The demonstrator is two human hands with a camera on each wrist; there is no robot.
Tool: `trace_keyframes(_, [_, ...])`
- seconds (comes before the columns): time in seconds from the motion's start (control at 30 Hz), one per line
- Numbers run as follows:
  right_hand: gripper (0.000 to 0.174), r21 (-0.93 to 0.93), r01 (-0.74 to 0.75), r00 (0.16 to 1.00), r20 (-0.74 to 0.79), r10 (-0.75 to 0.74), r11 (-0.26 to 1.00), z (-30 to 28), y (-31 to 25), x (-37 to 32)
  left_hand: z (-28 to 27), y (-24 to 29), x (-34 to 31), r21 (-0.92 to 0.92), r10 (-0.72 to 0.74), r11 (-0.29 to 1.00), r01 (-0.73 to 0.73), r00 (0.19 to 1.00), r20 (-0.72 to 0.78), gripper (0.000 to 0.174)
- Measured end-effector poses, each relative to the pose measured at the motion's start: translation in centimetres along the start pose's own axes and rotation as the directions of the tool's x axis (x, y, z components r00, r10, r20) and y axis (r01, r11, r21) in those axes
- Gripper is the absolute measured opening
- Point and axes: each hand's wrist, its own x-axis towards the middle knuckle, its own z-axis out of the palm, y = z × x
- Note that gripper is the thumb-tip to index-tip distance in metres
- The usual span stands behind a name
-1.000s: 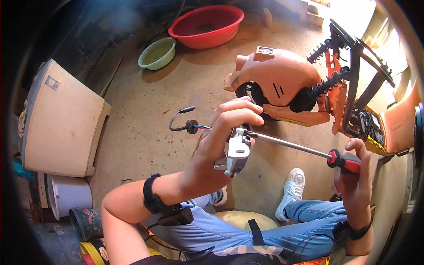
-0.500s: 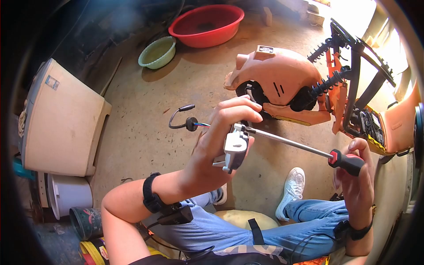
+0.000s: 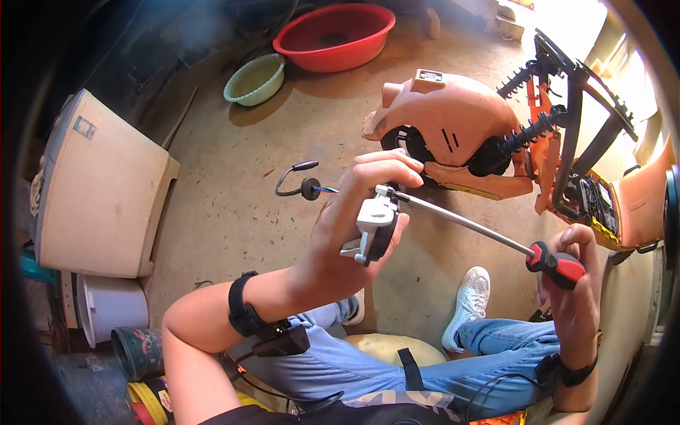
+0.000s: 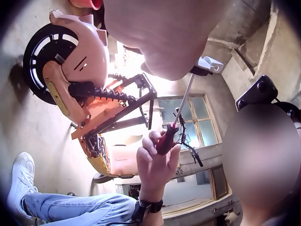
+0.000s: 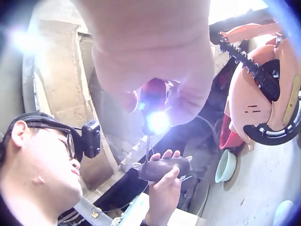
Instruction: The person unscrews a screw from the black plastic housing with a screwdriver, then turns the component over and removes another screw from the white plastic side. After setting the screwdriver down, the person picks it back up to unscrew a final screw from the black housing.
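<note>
My left hand [image 3: 347, 227] grips a small white and black part [image 3: 375, 221], held up over the floor. A thin cable with a black grommet [image 3: 310, 188] and a plug trails from it to the left. In the right wrist view the part's dark, rounded back [image 5: 164, 169] lies against the fingers. My right hand [image 3: 575, 297] holds a screwdriver [image 3: 467, 223] by its red and black handle. The screwdriver's tip meets the upper end of the part, beside a small white lug. The left wrist view shows the handle [image 4: 166, 140] between my right thumb and fingers.
An orange vehicle front [image 3: 453, 127] with black shock absorbers stands at the upper right. A red basin [image 3: 336, 60] and a green basin [image 3: 256, 81] sit at the back. On the left are a large cream box [image 3: 106, 191] and a white bucket [image 3: 117, 312].
The white and black part has tilted slightly in my left hand and its lower end sits higher. The screwdriver handle has turned and dropped a little, with its tip still at the part.
</note>
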Motion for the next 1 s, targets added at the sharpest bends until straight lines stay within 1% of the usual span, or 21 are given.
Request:
trace_keyframes(0.03, [0.068, 0.0, 0.0, 1.0, 0.001, 0.0, 1.0, 0.5, -0.2, 0.1, 0.2, -0.1, 0.0, -0.027, -0.01, 1.0, 0.009, 0.999, -0.05, 0.05])
trace_keyframes(0.07, [0.071, -0.011, 0.013, 0.998, -0.063, -0.014, 1.0, 0.9, -0.5, 0.2, 0.3, -0.1, -0.1, -0.054, -0.023, 0.998, 0.017, 0.995, -0.098, 0.051])
trace_keyframes(0.1, [0.075, -0.023, 0.024, 0.992, -0.126, -0.027, 0.999, 1.0, -0.6, 0.2, 0.2, -0.1, -0.1, -0.054, -0.024, 0.998, 0.019, 0.995, -0.098, 0.051])
trace_keyframes(0.13, [0.075, -0.022, 0.022, 0.992, -0.126, -0.025, 1.0, 0.9, -0.4, 0.1, 0.0, 0.0, -0.1, -0.03, -0.029, 0.999, 0.027, 0.998, -0.051, 0.05])
trace_keyframes(0.17, [0.072, -0.071, 0.05, 0.988, -0.143, -0.06, 0.996, 0.6, 0.0, 0.1, -0.2, 0.1, -0.1, -0.005, -0.035, 0.999, 0.035, 0.999, -0.005, 0.05])
trace_keyframes(0.23, [0.068, -0.121, 0.077, 0.983, -0.156, -0.096, 0.99, -0.1, 0.2, -0.1, -0.1, 0.1, -0.1, 0.007, -0.022, 1.0, 0.022, 1.0, -0.006, 0.05])
trace_keyframes(0.3, [0.065, -0.087, -0.025, 0.999, -0.04, 0.021, 0.996, -0.8, -0.3, -0.2, -0.1, 0.1, -0.1, 0.019, -0.008, 1.0, 0.008, 1.0, -0.007, 0.05])
trace_keyframes(0.33, [0.065, -0.087, -0.024, 0.999, -0.04, 0.021, 0.996, -0.8, -0.4, -0.3, -0.2, 0.1, 0.0, 0.008, -0.002, 1.0, 0.002, 1.0, 0.009, 0.05])
trace_keyframes(0.4, [0.066, 0.034, -0.158, 0.987, -0.036, 0.16, 0.987, -0.7, -0.7, -0.5, -0.3, 0.2, 0.1, -0.002, 0.006, 1.0, -0.006, 1.0, 0.025, 0.05])
trace_keyframes(0.47, [0.07, 0.053, -0.152, 0.988, -0.028, 0.153, 0.987, -1.0, -0.1, -0.4, -0.3, 0.4, 0.1, -0.005, -0.003, 1.0, 0.003, 1.0, 0.029, 0.05])
trace_keyframes(0.57, [0.069, 0.025, -0.101, 0.995, -0.002, 0.101, 0.995, -0.1, -0.2, -0.2, -0.1, 0.0, -0.1, -0.054, -0.035, 0.998, 0.034, 0.999, -0.011, 0.049])
trace_keyframes(0.63, [0.068, -0.179, 0.135, 0.99, -0.023, -0.141, 0.975, 0.8, -0.1, -0.2, -0.3, 0.0, 0.0, -0.057, -0.03, 0.998, 0.03, 0.999, -0.013, 0.049])
trace_keyframes(0.67, [0.068, -0.176, 0.135, 0.99, -0.024, -0.142, 0.975, 0.4, 0.0, -0.3, -0.4, 0.0, 0.0, -0.062, -0.027, 0.998, 0.026, 1.0, -0.014, 0.049])
trace_keyframes(0.73, [0.066, -0.305, 0.155, 0.987, 0.021, -0.156, 0.94, -0.9, 0.1, -0.6, -0.4, 0.2, 0.0, -0.07, -0.039, 0.997, 0.039, 0.999, -0.003, 0.049])
trace_keyframes(0.77, [0.064, -0.361, 0.236, 0.97, 0.037, -0.239, 0.902, -0.9, 0.4, -0.5, -0.4, 0.2, 0.0, -0.082, -0.051, 0.995, 0.051, 0.999, 0.005, 0.049])
trace_keyframes(0.8, [0.064, -0.359, 0.235, 0.97, 0.035, -0.239, 0.903, -1.0, 0.2, -0.6, -0.4, 0.2, 0.0, -0.081, -0.051, 0.995, 0.052, 0.999, 0.007, 0.049])
trace_keyframes(0.87, [0.065, -0.151, -0.03, 0.996, 0.077, 0.042, 0.988, -1.2, -0.6, -0.8, -0.5, 0.2, 0.1, -0.037, -0.025, 0.999, 0.027, 0.999, 0.048, 0.05])
trace_keyframes(0.9, [0.068, -0.073, -0.129, 0.988, 0.069, 0.134, 0.989, -0.9, -0.9, -0.7, -0.5, 0.2, 0.2, -0.037, -0.024, 0.999, 0.026, 0.998, 0.05, 0.05])
trace_keyframes(0.93, [0.068, -0.072, -0.129, 0.989, 0.067, 0.134, 0.989, -1.1, -0.9, -0.6, -0.5, 0.2, 0.4, -0.055, 0.005, 0.998, -0.002, 0.999, 0.046, 0.05])
trace_keyframes(0.97, [0.068, 0.064, -0.263, 0.956, 0.151, 0.251, 0.963, -1.4, -0.8, -0.6, -0.5, 0.1, 0.5, -0.073, 0.034, 0.997, -0.031, 0.999, 0.042, 0.05])
trace_keyframes(1.0, [0.068, 0.186, -0.397, 0.904, 0.249, 0.348, 0.899, -1.6, -0.9, -0.5, -0.4, 0.2, 0.5, -0.073, 0.035, 0.997, -0.032, 0.998, 0.043, 0.05])
